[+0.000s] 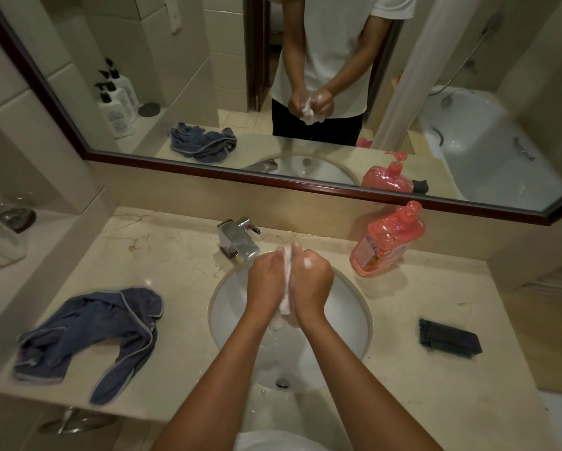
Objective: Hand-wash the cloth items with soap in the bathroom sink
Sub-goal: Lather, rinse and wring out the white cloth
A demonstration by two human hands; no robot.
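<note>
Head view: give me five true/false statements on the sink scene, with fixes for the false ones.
1. Both hands grip a soapy white cloth over the sink. True.
2. The left hand is resting on the counter. False: it grips the cloth together with the right hand.
3. A blue cloth lies on the counter left of the sink. True.
4. The soap bottle is blue. False: it is pink-red.
5. The dark folded cloth lies in the sink. False: it lies on the counter to the right.
</note>
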